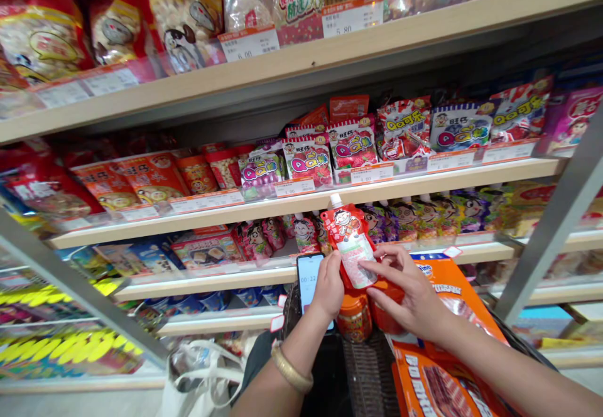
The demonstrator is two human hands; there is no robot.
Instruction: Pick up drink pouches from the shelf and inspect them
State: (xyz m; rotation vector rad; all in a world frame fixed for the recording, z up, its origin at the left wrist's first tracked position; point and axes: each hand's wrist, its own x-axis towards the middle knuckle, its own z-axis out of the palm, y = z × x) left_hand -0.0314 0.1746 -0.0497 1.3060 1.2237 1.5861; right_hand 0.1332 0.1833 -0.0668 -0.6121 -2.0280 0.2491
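A red drink pouch (349,241) with a white cap is held upright in front of the shelves. My left hand (328,288) is closed round its lower left edge and also holds a black phone (307,277) with a lit screen. My right hand (406,291) touches the pouch's white back label with its fingertips while its other fingers hold a red jar (385,318) with an orange lid. A gold bangle (291,370) sits on my left wrist. A second orange-lidded jar (354,318) stands below the pouch.
Wooden shelves (301,202) full of snack bags and price tags fill the view. A dark wicker basket (365,373) below holds orange snack boxes (447,291). A white bag (198,376) hangs at lower left. Grey metal uprights (553,228) cross both sides.
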